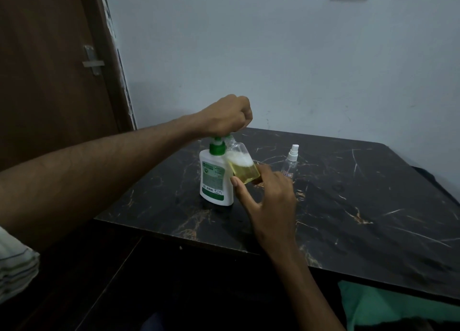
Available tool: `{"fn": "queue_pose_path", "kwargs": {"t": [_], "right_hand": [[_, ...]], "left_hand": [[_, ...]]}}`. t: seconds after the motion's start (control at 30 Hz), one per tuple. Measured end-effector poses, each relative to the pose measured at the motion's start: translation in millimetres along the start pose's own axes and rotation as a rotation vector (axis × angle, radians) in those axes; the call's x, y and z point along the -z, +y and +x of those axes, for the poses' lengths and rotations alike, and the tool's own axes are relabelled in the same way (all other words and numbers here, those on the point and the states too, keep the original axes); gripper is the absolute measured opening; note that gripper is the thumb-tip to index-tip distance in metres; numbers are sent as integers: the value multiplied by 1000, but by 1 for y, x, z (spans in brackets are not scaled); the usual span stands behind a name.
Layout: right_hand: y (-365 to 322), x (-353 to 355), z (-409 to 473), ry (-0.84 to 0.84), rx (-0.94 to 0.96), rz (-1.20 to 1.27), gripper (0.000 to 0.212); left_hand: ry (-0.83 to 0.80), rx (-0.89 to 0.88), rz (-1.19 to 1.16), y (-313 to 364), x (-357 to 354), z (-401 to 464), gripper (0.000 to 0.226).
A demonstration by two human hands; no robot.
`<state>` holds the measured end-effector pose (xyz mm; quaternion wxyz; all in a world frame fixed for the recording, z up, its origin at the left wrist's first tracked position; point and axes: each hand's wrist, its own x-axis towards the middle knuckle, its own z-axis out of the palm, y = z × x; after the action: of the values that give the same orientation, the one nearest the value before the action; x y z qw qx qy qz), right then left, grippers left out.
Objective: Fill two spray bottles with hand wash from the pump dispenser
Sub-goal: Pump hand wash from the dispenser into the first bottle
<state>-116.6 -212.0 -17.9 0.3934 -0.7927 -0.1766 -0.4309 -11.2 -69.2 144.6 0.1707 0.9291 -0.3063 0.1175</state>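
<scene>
White green-capped pump dispenser (216, 178) upright, tilted half-full bottle (242, 165) touching, capped spray bottle (290, 165) apart

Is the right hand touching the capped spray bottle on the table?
Apart. The head view shows bare dark tabletop between the right hand, which holds the tilted clear bottle, and the capped spray bottle standing behind it.

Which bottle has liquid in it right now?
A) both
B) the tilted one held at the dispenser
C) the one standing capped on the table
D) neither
B: the tilted bottle in the right hand holds yellow liquid under foam, while the capped spray bottle looks clear and empty.
</scene>
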Motion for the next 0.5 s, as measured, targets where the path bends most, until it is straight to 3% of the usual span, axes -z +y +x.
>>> {"fn": "queue_pose_path", "kwargs": {"t": [0.5], "right_hand": [[1,-1,0,19,11,11,37]], "left_hand": [[1,14,5,3,1,1,4]]}}
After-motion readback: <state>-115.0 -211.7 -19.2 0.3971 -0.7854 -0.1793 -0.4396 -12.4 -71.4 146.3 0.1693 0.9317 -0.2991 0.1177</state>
